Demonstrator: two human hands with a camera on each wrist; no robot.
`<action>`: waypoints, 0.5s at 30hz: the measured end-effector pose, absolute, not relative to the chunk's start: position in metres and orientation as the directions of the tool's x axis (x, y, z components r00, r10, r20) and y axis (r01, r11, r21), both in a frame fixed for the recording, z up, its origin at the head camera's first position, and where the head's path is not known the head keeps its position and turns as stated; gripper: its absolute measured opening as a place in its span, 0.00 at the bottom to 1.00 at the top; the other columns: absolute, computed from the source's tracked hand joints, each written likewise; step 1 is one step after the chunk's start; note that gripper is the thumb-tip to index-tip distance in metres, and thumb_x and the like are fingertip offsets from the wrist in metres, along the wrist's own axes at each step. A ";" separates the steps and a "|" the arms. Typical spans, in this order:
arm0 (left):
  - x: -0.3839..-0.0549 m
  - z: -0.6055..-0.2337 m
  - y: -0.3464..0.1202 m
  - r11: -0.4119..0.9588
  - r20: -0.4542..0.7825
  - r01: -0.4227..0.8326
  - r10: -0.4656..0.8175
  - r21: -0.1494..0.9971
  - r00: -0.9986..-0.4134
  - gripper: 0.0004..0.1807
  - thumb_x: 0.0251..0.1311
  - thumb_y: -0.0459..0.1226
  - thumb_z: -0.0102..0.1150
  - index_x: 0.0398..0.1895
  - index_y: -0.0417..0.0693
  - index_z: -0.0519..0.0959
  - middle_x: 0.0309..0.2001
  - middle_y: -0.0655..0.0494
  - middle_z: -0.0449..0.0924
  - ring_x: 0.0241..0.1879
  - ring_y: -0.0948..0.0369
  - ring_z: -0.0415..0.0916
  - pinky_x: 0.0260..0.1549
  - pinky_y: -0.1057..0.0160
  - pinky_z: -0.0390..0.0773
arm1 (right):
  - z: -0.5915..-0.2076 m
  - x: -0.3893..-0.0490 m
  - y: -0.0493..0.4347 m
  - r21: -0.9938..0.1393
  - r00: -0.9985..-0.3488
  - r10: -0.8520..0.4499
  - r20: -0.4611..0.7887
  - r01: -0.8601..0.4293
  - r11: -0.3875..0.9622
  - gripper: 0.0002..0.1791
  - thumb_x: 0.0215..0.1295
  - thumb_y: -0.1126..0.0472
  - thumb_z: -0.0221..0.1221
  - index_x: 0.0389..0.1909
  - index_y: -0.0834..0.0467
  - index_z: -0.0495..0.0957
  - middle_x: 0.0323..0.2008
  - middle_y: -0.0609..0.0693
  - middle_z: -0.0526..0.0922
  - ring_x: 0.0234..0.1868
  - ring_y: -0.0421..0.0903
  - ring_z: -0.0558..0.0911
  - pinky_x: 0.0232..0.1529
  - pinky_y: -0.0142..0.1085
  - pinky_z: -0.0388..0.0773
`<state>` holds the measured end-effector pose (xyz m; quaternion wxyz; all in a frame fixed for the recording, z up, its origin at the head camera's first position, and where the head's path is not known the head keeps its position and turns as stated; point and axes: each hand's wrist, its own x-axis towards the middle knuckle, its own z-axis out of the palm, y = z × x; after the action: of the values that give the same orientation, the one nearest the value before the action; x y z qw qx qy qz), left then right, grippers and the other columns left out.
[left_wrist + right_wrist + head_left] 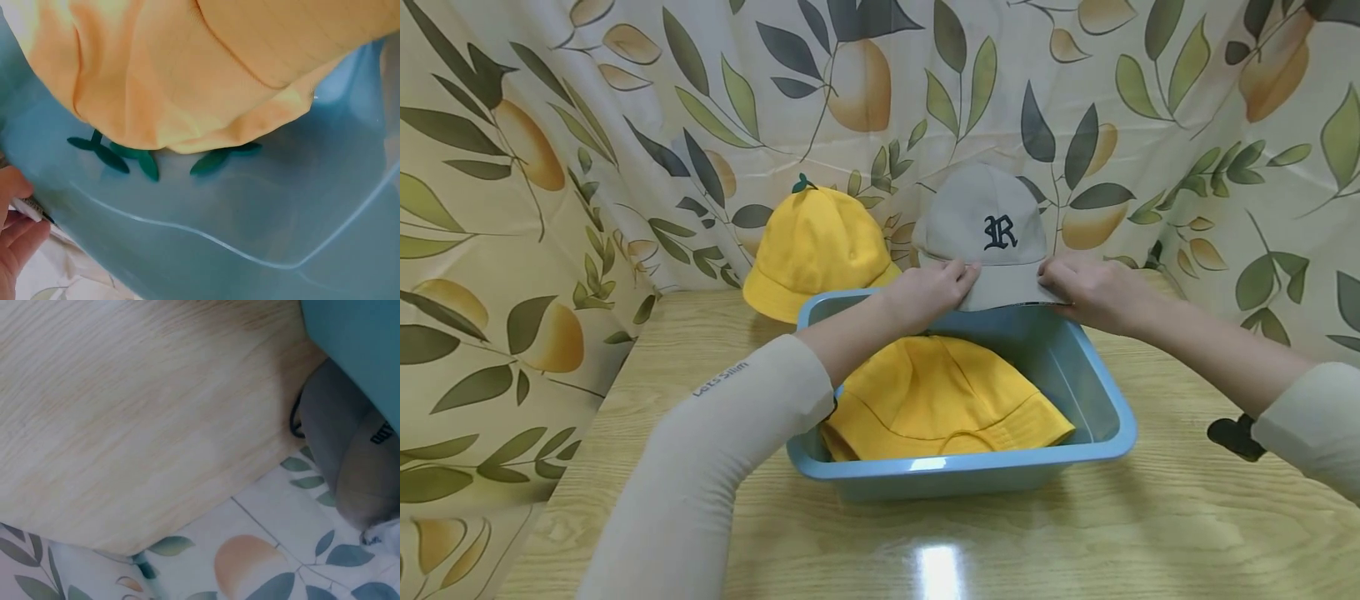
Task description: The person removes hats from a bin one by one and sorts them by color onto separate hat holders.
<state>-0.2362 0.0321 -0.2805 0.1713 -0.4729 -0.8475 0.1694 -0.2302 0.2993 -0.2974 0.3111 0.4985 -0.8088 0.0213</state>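
Note:
In the head view both hands hold a light grey baseball cap (955, 208) with a dark letter R, above the far rim of a blue plastic basin (1108, 417). My left hand (928, 293) grips the brim at its left side, and my right hand (1093, 287) pinches it at the right. Inside the basin lies a yellow bucket hat (940, 383). Green leaf trims (212, 161) stick out from beneath the yellow fabric in the left wrist view. The left fingertips (22, 184) show at that view's left edge, around a bit of pale fabric.
Behind the basin's left corner stands another yellow hat (820, 242) with a green sprout. The right wrist view shows a grey and beige cap (344, 437) between basin and curtain. A leaf-patterned curtain (865, 150) backs the wooden table (1187, 517).

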 end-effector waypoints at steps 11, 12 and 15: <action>-0.232 -0.259 0.027 0.553 -0.049 0.798 0.814 -0.240 -0.579 0.30 0.67 0.41 0.51 0.71 0.47 0.59 0.58 0.49 0.71 0.39 0.58 0.78 0.33 0.62 0.81 | -0.280 -0.225 0.304 0.224 -0.333 -0.836 0.436 -0.860 0.459 0.29 0.67 0.36 0.41 0.36 0.58 0.76 0.26 0.45 0.77 0.19 0.35 0.67 0.11 0.25 0.62; -0.232 -0.258 0.026 0.562 -0.062 0.798 0.808 -0.217 -0.586 0.32 0.66 0.42 0.52 0.71 0.47 0.58 0.59 0.49 0.70 0.40 0.58 0.78 0.36 0.61 0.81 | -0.279 -0.224 0.304 0.218 -0.337 -0.837 0.431 -0.862 0.459 0.30 0.66 0.34 0.42 0.37 0.57 0.76 0.27 0.45 0.77 0.19 0.34 0.67 0.11 0.25 0.62; -0.230 -0.252 0.024 0.595 -0.092 0.785 0.784 -0.172 -0.614 0.38 0.63 0.49 0.55 0.72 0.49 0.55 0.62 0.51 0.68 0.46 0.58 0.78 0.41 0.61 0.80 | -0.274 -0.222 0.301 0.211 -0.343 -0.842 0.416 -0.864 0.457 0.31 0.62 0.32 0.48 0.38 0.57 0.78 0.29 0.45 0.80 0.18 0.33 0.66 0.11 0.25 0.61</action>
<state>-0.2297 0.0239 -0.2518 -0.0036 -0.4393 -0.8930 0.0979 -0.2217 0.3013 -0.2742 0.2394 0.5206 -0.8192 0.0231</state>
